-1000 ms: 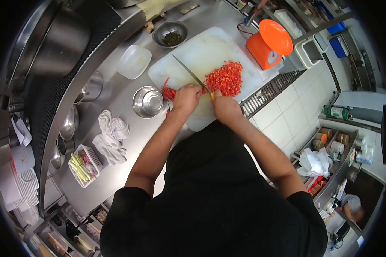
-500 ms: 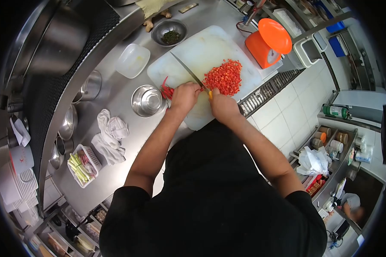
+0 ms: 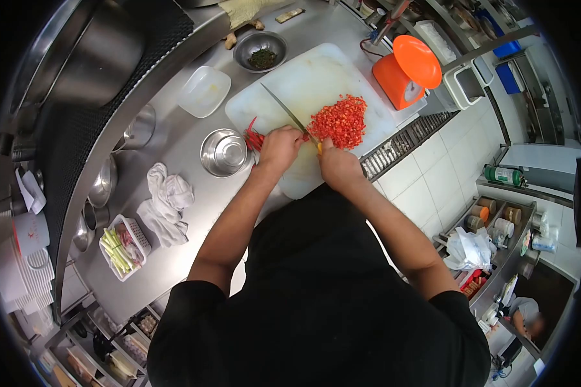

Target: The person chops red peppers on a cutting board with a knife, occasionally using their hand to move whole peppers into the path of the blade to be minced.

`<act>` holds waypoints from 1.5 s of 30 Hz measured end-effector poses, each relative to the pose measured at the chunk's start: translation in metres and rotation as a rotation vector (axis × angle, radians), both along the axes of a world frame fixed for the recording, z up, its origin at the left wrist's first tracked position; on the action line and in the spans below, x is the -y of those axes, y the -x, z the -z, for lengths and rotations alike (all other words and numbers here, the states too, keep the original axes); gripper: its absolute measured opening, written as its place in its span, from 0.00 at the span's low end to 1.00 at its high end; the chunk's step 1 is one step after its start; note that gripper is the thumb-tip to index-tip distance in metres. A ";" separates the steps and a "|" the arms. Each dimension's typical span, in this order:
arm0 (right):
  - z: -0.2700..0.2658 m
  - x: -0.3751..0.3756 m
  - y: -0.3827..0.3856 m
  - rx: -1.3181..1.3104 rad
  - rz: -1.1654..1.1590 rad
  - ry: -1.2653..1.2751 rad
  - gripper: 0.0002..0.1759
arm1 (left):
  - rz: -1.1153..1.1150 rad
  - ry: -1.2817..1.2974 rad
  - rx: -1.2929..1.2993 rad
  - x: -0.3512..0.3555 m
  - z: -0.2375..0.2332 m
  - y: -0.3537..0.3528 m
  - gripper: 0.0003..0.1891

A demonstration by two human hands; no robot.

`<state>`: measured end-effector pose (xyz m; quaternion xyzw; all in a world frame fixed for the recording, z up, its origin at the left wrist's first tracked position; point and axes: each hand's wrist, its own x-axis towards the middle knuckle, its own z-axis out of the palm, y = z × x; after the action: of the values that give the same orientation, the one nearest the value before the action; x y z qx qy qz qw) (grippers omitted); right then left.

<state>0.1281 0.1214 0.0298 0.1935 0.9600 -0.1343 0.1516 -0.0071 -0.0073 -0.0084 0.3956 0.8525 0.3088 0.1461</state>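
Note:
On the white cutting board [image 3: 323, 68], my right hand [image 3: 339, 166] is wrapped round the yellow handle of a kitchen knife [image 3: 283, 105]. The long blade points away to the upper left. My left hand [image 3: 281, 149] is closed on red chilies beside the blade, its fingertips close to the edge. More whole red chilies [image 3: 254, 137] stick out to the left of that hand. A heap of chopped red chili [image 3: 342, 121] lies just right of the knife. The exact cutting point is partly covered by my fingers.
A steel bowl [image 3: 224, 153] stands left of the board, near a white plastic dish [image 3: 204, 91] and a bowl of chopped greens [image 3: 261, 51]. An orange scale [image 3: 394, 80] is at the right. Cloths [image 3: 168, 200] and a vegetable basket [image 3: 124, 248] lie lower left.
The whole view has shifted slightly, with the board and bowls lower and to the right. Both hands keep their holds, and the knife stays beside the chili heap.

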 end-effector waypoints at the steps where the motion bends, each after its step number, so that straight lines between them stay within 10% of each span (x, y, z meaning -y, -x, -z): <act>1: -0.003 -0.002 0.001 0.007 -0.004 0.025 0.11 | 0.012 0.010 -0.004 0.001 -0.001 -0.001 0.06; 45: -0.021 -0.001 0.002 0.050 -0.015 0.120 0.18 | -0.076 -0.038 -0.117 0.004 0.014 -0.015 0.04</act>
<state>0.1257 0.1228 0.0512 0.1800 0.9475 -0.1857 0.1879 0.0077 -0.0116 -0.0225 0.3828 0.8680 0.3067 0.0767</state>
